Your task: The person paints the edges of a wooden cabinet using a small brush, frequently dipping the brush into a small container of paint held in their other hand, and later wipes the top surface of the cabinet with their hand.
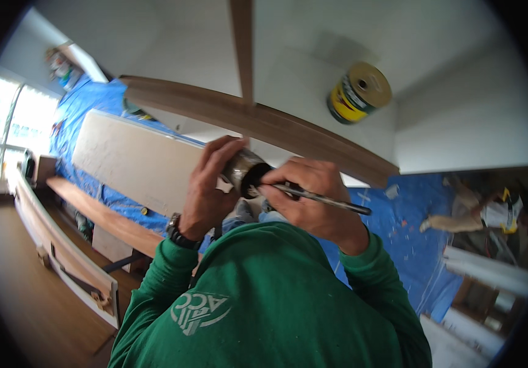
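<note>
My left hand (pixel 207 184) is closed around a small, stained metal can (pixel 243 170), tilted so its dark mouth faces right. In my right hand (pixel 314 195) is a slim dark stick-like tool (pixel 340 203), pinched between thumb and fingers. Its free end points right, while its other end lies at the can's mouth, and the tip is mostly hidden there. Both hands are close together in front of my green sweatshirt.
A yellow and dark green tin (pixel 360 92) stands on the white shelf beyond a brown wooden edge (pixel 264 129). A pale panel (pixel 129 153) and a wooden plank (pixel 104 211) lie to the left. Blue sheeting (pixel 402 239) covers the floor, with tools and bags at right.
</note>
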### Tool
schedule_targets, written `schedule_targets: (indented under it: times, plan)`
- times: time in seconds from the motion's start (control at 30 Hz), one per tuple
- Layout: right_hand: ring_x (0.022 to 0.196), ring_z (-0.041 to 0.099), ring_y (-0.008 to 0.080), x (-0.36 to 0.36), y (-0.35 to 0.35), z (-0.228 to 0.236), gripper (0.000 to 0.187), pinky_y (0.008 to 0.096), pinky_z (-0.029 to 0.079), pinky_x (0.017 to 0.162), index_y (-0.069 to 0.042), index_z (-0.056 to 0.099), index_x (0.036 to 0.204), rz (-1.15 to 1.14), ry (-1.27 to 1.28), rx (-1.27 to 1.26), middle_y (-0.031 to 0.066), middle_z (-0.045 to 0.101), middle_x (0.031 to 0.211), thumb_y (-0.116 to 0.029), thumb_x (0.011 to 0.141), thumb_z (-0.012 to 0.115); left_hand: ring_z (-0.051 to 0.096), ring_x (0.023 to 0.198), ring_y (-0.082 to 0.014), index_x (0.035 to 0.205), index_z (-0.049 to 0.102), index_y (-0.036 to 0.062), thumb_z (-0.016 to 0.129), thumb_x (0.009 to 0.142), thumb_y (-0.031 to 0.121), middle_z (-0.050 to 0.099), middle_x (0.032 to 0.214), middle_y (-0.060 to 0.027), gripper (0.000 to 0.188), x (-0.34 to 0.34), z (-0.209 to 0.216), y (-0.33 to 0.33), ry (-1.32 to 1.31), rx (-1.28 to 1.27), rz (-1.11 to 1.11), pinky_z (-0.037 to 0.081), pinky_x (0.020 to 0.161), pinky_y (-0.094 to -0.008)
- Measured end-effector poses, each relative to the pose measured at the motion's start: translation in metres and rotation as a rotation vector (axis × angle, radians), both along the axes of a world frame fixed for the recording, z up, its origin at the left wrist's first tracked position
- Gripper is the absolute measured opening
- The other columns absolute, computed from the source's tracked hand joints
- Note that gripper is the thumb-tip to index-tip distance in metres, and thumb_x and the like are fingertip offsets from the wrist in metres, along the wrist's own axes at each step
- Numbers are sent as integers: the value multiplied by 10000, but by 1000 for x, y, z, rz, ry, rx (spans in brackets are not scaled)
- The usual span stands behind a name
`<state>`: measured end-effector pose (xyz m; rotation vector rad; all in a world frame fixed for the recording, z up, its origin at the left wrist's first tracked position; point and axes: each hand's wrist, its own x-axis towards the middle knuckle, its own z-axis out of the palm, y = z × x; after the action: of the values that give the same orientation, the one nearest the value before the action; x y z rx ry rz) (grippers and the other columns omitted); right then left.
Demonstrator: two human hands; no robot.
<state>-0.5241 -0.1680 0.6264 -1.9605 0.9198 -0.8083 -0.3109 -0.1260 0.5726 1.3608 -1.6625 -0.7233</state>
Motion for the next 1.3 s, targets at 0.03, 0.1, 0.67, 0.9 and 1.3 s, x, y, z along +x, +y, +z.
schedule_targets:
  times: [0.03,0.1,0.67,0.9,1.3]
  plan:
    - [729,703,351,1,1,1,131,433,561,659,-35,699,917,-2,2,5,156,704,826,-74,821,780,655,1212,-339,1367,635,76,756,671,-130,615,1358,-159,736,3,-3,1,0,-11,0,573,962,-403]
    - [756,701,352,3,4,-4,122,443,563,680,-42,693,904,-11,-22,-7,149,700,838,-91,821,770,637,1241,-325,1374,622,57,800,684,-104,612,1363,-163,730,5,-9,1,-21,-8,-16,547,1017,-406]
    - [636,675,172,-14,32,-35,169,323,528,578,2,691,916,-208,-132,390,106,723,773,-152,965,742,631,1252,-283,1349,617,56,877,757,-9,644,1359,-134,650,9,-68,15,-18,67,-84,550,1025,-402]
    - [763,720,263,-50,21,-66,275,376,570,688,63,676,1045,-380,-769,774,176,721,861,-195,1068,585,668,1150,-228,1347,595,97,903,746,-1,679,1299,-88,683,20,-84,37,118,314,131,567,992,-357]
    - [784,689,261,-105,-73,-134,203,479,574,844,15,669,1101,-46,-675,846,189,742,905,-166,1025,619,690,1129,-202,1330,577,58,908,773,44,686,1256,-102,648,-30,-217,89,253,333,597,564,980,-331]
